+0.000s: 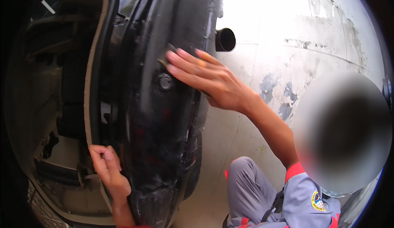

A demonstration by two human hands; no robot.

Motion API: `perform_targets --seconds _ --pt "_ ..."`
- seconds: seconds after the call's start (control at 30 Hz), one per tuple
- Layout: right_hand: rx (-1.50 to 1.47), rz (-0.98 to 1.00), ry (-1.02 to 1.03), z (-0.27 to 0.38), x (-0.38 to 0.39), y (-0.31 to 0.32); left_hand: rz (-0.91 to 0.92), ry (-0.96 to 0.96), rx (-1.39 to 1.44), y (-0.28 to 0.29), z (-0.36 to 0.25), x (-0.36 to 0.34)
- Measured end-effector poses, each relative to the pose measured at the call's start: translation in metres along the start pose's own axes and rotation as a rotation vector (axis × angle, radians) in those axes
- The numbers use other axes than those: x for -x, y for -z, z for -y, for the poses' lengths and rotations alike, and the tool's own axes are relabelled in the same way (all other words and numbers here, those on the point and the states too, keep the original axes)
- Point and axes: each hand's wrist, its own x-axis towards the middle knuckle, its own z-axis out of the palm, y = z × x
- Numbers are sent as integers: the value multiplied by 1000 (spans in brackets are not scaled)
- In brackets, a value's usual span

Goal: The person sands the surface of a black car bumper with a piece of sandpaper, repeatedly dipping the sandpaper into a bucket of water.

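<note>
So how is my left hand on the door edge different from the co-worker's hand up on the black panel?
Your left hand curls round the edge of the black door panel; the co-worker's hand lies flat, fingers stretched, pressing a small dark pad on it. Yours sits low, theirs higher up. Yours enters from the lower edge, theirs from the right. Both are bare and touch the same panel.

glossy black car panel [160, 117], grey uniform [287, 203] with red trim, stained pale grey floor [312, 43]
</note>
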Motion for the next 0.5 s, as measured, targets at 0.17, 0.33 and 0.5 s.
perform_targets --seconds 0.17,0.33,0.5 --pt "8 -89 12 6 -40 15 5 -40 -22 8 -11 -5" --pt "-31 47 -73 7 7 10 -8 -2 19 5 -4 -3" --pt "9 -136 -41 -7 -32 3 11 -7 21 4 8 0"
